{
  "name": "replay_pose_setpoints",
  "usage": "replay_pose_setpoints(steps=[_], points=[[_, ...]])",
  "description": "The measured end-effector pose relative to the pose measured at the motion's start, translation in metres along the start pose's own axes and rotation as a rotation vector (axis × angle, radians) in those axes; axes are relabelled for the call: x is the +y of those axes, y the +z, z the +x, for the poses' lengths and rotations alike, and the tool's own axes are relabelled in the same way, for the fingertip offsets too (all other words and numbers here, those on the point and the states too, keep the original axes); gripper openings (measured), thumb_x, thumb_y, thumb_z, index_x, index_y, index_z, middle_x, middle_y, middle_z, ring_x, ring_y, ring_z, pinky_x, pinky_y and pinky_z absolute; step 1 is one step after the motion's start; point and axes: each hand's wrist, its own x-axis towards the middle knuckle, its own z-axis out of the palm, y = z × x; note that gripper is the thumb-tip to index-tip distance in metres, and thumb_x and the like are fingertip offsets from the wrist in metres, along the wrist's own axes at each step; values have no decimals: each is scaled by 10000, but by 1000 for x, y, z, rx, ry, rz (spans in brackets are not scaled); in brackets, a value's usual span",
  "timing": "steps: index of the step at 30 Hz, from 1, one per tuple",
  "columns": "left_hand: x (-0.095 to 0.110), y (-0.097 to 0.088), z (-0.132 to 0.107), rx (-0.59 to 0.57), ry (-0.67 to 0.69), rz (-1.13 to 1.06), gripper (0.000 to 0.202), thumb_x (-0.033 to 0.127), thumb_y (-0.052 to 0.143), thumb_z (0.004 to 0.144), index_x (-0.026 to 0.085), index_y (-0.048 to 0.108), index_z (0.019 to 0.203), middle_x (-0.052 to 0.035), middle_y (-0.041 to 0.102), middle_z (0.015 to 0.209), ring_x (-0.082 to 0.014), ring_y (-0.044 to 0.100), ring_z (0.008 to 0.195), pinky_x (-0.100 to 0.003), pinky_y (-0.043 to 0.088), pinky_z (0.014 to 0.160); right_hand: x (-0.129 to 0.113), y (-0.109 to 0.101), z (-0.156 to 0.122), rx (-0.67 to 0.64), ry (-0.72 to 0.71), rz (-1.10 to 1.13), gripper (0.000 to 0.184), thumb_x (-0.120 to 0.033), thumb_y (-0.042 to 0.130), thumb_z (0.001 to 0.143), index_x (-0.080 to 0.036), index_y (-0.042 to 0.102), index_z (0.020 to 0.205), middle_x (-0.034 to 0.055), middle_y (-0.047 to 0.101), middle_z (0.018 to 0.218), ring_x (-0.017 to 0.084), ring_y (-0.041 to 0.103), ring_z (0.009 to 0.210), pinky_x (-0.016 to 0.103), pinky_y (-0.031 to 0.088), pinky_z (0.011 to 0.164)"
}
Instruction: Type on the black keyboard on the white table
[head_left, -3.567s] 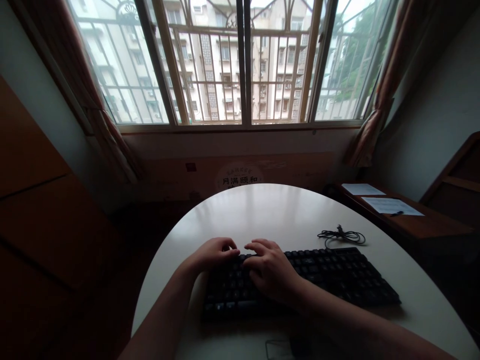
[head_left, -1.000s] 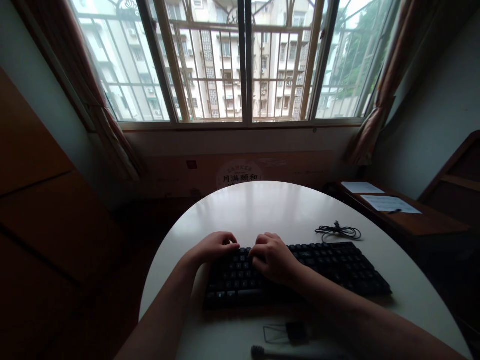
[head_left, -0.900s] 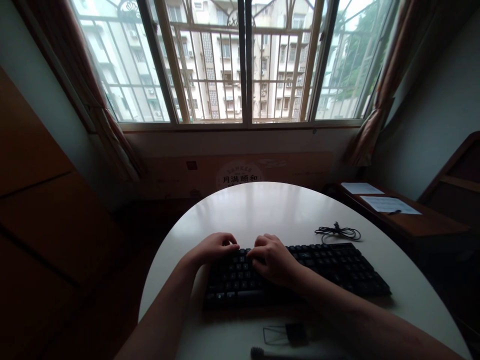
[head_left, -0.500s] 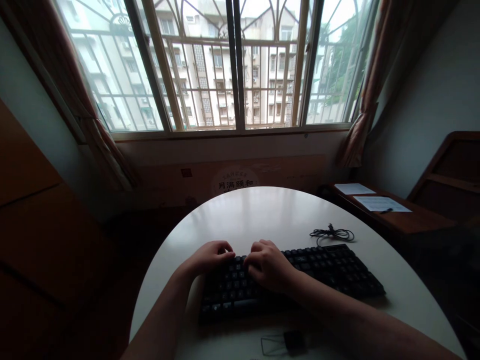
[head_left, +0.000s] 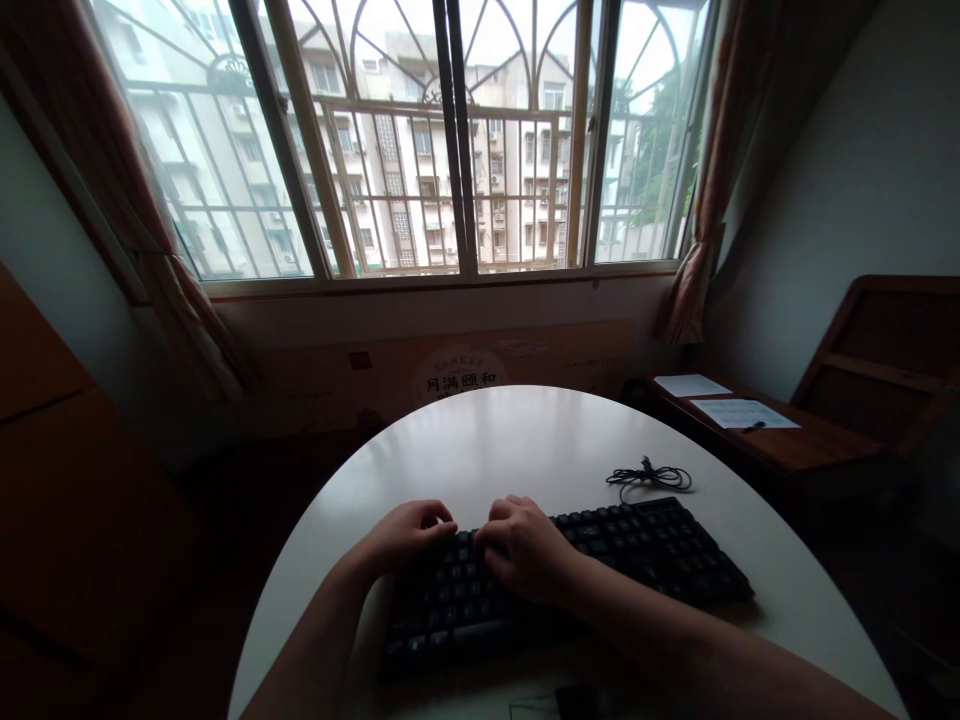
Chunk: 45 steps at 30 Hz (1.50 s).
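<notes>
- Head view: keyboard [head_left: 637, 550] lies on the counter [head_left: 525, 440], toward its 6 o'clock edge.
- Left hand [head_left: 409, 535]: fingers curled, tips on keys at the keyboard's 9 o'clock end; grips nothing.
- Right hand [head_left: 525, 548]: same posture, just beside it at 3 o'clock.
- Cable [head_left: 649, 478]: 1 o'clock of keyboard.
</notes>
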Motion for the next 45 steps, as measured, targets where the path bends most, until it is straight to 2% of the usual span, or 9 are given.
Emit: replay_pose_setpoints(steps=[7, 15, 22, 28, 35, 45], points=[[-1, 1, 1, 14, 3, -6, 463, 581, 504, 758, 188, 678, 931, -49, 688, 893, -229, 604, 842, -279, 435, 685, 0, 0, 0, -14, -26, -7, 141, -151, 598, 764, -231, 701, 819, 12, 599, 809, 174, 531, 788, 333, 379, 810], [-3, 2, 3, 19, 13, 5, 453, 569, 506, 763, 181, 679, 921, -52, 691, 893, -222, 603, 819, -277, 432, 680, -1, -2, 0, -23, -23, 7, 169, -147, 601, 762, -242, 701, 859, 13, 595, 832, 179, 527, 814, 336, 382, 818], [-4, 2, 3, 28, 8, -4, 456, 571, 513, 758, 180, 679, 925, -49, 687, 887, -220, 602, 804, -279, 431, 673, 0, 0, 0, -27, -42, -20, 103, -162, 633, 739, -232, 691, 787, -3, 576, 819, 162, 514, 786, 321, 382, 796], [-4, 2, 2, 31, 10, -12, 446, 561, 515, 766, 185, 682, 937, -52, 691, 906, -224, 606, 820, -282, 436, 684, 1, 1, -1, -15, -23, -9, 165, -155, 607, 766, -247, 707, 860, 12, 585, 836, 175, 523, 810, 334, 383, 815], [-7, 3, 3, 30, 9, -14, 431, 551, 523, 769, 185, 684, 929, -48, 691, 901, -223, 607, 817, -283, 438, 684, 0, 0, 0, -25, -40, 12, 123, -163, 614, 758, -235, 698, 810, 10, 583, 818, 175, 528, 797, 325, 389, 800], [-4, 2, 2, 30, 11, 20, 420, 526, 514, 778, 179, 686, 942, -44, 686, 910, -214, 596, 823, -278, 429, 690, 0, 2, -1, -19, -15, 56, 188, -141, 597, 761, -244, 712, 868, 14, 594, 834, 172, 531, 801, 324, 388, 805]])
